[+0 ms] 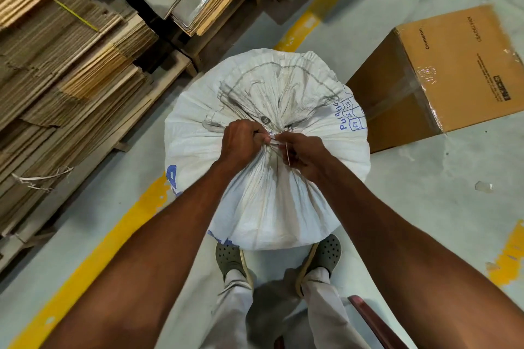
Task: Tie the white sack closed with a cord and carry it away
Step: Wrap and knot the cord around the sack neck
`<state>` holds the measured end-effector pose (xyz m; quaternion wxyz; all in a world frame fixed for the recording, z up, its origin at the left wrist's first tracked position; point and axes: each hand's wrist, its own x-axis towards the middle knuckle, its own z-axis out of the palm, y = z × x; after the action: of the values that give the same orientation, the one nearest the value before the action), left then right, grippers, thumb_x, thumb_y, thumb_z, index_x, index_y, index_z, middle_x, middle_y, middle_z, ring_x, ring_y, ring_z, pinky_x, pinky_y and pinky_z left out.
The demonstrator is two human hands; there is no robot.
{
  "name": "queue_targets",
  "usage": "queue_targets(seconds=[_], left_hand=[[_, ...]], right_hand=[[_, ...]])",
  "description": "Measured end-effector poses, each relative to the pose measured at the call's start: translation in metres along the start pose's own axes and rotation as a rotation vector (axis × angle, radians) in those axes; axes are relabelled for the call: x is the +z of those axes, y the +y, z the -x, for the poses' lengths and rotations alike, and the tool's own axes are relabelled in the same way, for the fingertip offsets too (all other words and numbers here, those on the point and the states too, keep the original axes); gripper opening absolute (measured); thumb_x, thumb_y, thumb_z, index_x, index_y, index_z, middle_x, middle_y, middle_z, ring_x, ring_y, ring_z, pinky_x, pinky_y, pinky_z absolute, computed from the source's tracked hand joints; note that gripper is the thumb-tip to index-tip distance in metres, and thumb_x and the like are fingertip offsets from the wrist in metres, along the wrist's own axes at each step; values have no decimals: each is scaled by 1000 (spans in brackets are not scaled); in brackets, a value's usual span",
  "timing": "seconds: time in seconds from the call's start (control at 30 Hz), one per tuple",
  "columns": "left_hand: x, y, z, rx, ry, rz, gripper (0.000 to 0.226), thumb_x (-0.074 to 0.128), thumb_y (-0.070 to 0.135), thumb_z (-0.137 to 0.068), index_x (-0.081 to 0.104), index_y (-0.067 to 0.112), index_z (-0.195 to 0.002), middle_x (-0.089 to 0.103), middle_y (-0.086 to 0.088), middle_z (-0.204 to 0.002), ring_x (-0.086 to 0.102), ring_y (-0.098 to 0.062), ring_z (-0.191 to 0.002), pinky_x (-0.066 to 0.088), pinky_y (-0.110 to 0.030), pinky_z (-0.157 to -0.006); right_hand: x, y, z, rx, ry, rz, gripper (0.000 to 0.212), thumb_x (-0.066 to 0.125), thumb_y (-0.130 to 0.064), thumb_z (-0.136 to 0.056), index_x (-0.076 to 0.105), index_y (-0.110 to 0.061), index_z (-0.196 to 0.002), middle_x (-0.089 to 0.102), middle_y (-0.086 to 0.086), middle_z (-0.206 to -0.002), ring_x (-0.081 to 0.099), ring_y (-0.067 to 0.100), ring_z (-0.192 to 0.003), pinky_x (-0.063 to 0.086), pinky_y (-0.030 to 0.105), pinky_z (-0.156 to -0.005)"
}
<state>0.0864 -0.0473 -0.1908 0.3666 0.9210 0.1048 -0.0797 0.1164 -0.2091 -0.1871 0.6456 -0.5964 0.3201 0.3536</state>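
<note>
A full white woven sack (263,204) with blue print stands upright on the floor in front of my feet. Its mouth is gathered into a bunch at the top centre, with the loose fabric fanned out beyond it. My left hand (241,140) is clenched around the gathered neck from the left. My right hand (302,154) pinches a thin pale cord (287,154) at the neck from the right. The cord runs down across my right palm. Both hands nearly touch at the bunch.
Tall stacks of flattened cardboard (65,71) on wooden pallets fill the left and top. A sealed brown carton (442,73) sits close to the sack's right. Yellow floor lines (113,238) run diagonally on the grey floor. A dark red bar (374,320) lies near my right leg.
</note>
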Motion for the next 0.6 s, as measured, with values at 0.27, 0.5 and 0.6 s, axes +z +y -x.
queue_targets(seconds=[0.27,0.5,0.6], left_hand=[[14,2,14,-148,11,-136,13,68,17,-79,80,17,-81,75,-11,-86,69,-33,-90,52,-41,-77],[24,-26,15,-466,-2,-119,17,67,32,-91,75,22,-101,73,-7,-112,63,-32,-116,49,-44,-97],[22,-28,7,-450,15,-199,16,67,28,-89,77,22,-99,75,-6,-107,65,-30,-114,42,-39,-97]], right_hand=[[14,20,-9,-68,139,16,37,77,-1,-84,64,-10,-51,48,1,-38,41,9,-30,30,19,-39],[39,35,-9,-41,96,-63,12,85,4,-71,73,1,-74,59,14,-62,53,17,-46,41,19,-43],[46,37,-8,-29,87,14,35,93,-19,-42,73,-5,-68,57,15,-62,49,17,-51,38,26,-47]])
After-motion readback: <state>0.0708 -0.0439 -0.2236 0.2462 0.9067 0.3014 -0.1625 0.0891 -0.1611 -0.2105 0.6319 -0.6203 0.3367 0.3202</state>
